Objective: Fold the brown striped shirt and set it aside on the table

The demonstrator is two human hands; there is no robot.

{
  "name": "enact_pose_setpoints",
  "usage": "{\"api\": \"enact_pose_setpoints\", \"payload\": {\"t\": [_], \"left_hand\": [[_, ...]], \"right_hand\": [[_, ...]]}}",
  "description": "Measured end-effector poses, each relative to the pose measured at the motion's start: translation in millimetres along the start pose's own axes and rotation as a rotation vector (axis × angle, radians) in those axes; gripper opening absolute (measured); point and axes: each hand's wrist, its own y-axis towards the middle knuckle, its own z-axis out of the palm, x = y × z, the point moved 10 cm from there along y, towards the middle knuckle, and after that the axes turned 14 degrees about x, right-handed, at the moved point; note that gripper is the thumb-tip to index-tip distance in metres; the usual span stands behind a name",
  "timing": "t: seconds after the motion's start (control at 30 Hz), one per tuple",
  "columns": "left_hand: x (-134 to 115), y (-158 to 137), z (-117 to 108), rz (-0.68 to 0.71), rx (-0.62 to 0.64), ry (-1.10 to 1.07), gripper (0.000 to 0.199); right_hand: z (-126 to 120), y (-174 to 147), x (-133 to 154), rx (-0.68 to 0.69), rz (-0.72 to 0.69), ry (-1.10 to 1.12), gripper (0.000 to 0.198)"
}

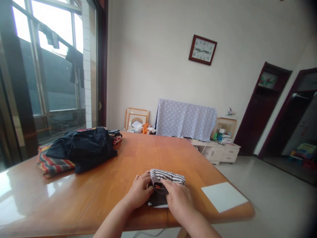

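A small folded garment [170, 176] with grey-brown and white stripes lies near the table's front edge. Its dark ribbed band is turned toward me, with a small reddish mark inside the opening. At its left edge, my left hand [140, 191] grips the cloth between thumb and fingers. My right hand [180, 198] is at the right side, fingers over the ribbed band and thumb lower down, holding the folded layers. Part of the garment is hidden under both hands.
On the wooden table [133, 155], a pile of dark blue clothing [84, 147] lies at left over a striped cloth [55, 163]. A white sheet [224, 196] lies near the right corner. Behind stand a white cabinet [226, 153] and a dotted cloth cover [185, 119].
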Motion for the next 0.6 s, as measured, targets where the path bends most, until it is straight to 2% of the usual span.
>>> {"api": "enact_pose_setpoints", "payload": {"t": [0.13, 0.37, 0.6], "left_hand": [[11.5, -0.5, 2.4, -0.019, 0.048, 0.058, 0.031], [20.6, -2.8, -0.1, -0.04, -0.024, 0.158, 0.038], [25.0, -4.5, -2.4, -0.055, -0.017, 0.16, 0.043]], "right_hand": [[0.2, 1.6, 3.9, 0.05, -0.009, -0.041, 0.065], [-1.8, 2.0, 11.7, 0.109, -0.013, -0.072, 0.062], [19.2, -6.4, 1.5, 0.142, 0.069, -0.043, 0.066]]}}
